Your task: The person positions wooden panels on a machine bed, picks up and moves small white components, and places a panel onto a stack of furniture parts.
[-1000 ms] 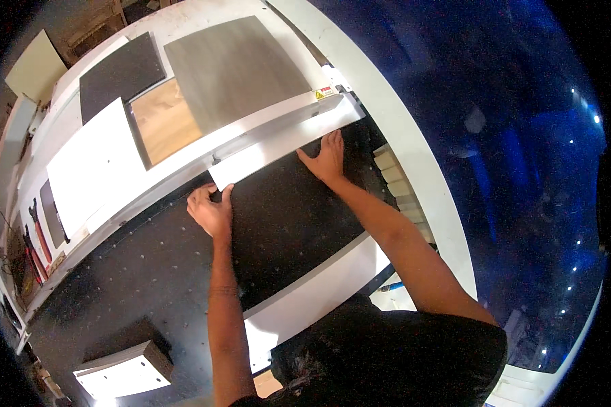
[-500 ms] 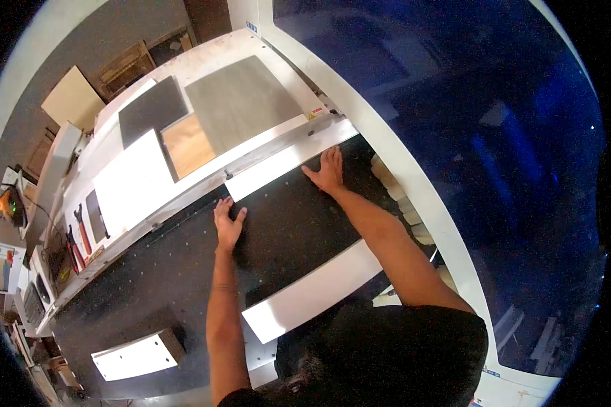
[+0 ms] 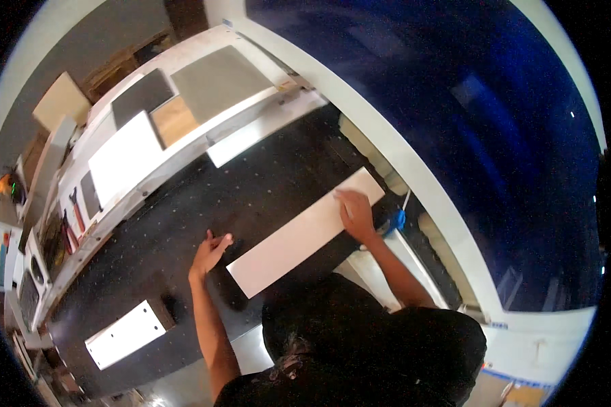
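A long white board (image 3: 285, 247) slants across the dark tabletop (image 3: 183, 203) in front of me. My right hand (image 3: 357, 216) grips it toward its right end, fingers on the upper face near the far edge; the thumb is hidden. A dark shadow beneath the board's left end suggests it is off the surface. My left hand (image 3: 210, 255) hovers just beyond that end, apart from it, with fingers stretched and nothing held. Another white board (image 3: 251, 140) lies along the far edge of the dark surface, against a pale rail (image 3: 207, 141).
At the near left sits a white block with dark holes (image 3: 125, 336). Beyond the rail, a shelf carries grey panels (image 3: 223, 76), a wooden piece (image 3: 174, 121), a white sheet (image 3: 125, 154) and pliers (image 3: 77, 211). A large blue transparent cover (image 3: 455, 136) with a white frame rises at right.
Both hands have come back from the far board, which stays by the rail. My right hand has taken hold of the nearer board, which has shifted away from my body. The view has also shifted.
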`<state>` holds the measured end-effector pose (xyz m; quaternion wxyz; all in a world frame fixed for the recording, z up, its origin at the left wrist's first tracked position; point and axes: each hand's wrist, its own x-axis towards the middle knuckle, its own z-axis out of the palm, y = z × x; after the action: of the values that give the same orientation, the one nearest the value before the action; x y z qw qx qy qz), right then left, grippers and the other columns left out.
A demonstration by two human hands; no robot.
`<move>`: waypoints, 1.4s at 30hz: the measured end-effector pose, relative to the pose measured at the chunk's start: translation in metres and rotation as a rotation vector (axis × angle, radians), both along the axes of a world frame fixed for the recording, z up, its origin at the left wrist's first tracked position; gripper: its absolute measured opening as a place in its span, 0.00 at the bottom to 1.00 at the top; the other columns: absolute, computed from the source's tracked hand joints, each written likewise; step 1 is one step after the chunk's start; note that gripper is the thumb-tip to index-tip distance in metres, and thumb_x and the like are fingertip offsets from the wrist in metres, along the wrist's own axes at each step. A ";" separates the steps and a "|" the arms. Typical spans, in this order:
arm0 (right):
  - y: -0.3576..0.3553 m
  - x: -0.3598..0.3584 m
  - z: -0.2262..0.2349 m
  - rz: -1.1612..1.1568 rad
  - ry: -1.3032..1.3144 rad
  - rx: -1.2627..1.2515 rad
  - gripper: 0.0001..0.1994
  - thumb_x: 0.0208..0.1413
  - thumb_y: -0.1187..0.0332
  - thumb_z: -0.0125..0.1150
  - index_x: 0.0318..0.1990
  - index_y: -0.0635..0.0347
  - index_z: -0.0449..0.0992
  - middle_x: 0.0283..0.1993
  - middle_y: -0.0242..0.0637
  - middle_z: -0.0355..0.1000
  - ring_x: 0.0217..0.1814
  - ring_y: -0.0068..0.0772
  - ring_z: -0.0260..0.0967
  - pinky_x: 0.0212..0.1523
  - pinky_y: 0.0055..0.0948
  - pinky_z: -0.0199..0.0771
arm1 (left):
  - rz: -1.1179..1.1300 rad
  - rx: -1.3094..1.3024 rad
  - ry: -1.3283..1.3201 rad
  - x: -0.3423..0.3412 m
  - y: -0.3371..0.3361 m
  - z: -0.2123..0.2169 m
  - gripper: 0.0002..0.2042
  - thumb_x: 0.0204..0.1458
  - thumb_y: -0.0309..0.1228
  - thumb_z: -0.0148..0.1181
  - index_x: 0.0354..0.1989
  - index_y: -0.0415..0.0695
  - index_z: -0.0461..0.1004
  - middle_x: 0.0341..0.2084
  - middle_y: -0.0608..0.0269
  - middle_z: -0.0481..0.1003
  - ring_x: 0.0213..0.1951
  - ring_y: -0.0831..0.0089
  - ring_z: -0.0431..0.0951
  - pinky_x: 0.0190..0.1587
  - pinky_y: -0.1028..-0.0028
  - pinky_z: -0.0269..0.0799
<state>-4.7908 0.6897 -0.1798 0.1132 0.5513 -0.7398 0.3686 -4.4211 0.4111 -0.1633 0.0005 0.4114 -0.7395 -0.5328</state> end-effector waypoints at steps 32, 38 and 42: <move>1.083 0.149 -0.102 -1.561 -0.616 -0.845 0.21 0.69 0.62 0.46 0.65 0.62 0.63 0.62 0.44 0.68 0.59 0.39 0.71 0.58 0.41 0.76 | 0.109 -0.879 -0.381 0.105 0.195 -0.111 0.26 0.62 0.44 0.56 0.61 0.36 0.71 0.59 0.35 0.69 0.62 0.43 0.67 0.66 0.53 0.61; 1.062 0.152 -0.091 -1.795 0.106 0.272 0.19 0.63 0.67 0.54 0.59 0.63 0.75 0.64 0.47 0.68 0.68 0.49 0.64 0.58 0.48 0.78 | 0.171 -0.862 -0.328 0.127 0.272 -0.115 0.32 0.59 0.46 0.60 0.72 0.55 0.61 0.72 0.42 0.54 0.70 0.33 0.52 0.70 0.46 0.52; 1.046 0.159 -0.047 -1.576 -0.743 -1.056 0.31 0.68 0.62 0.48 0.74 0.64 0.51 0.73 0.49 0.58 0.69 0.56 0.63 0.68 0.53 0.66 | 0.212 -0.676 -0.422 0.126 0.254 -0.113 0.34 0.57 0.50 0.61 0.73 0.60 0.60 0.75 0.45 0.48 0.73 0.32 0.45 0.70 0.45 0.51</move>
<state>-4.6313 1.7358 -0.2268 0.3158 -0.3625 -0.6236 0.6165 -4.2950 0.6656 -0.2759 0.0387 0.5623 -0.8102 -0.1609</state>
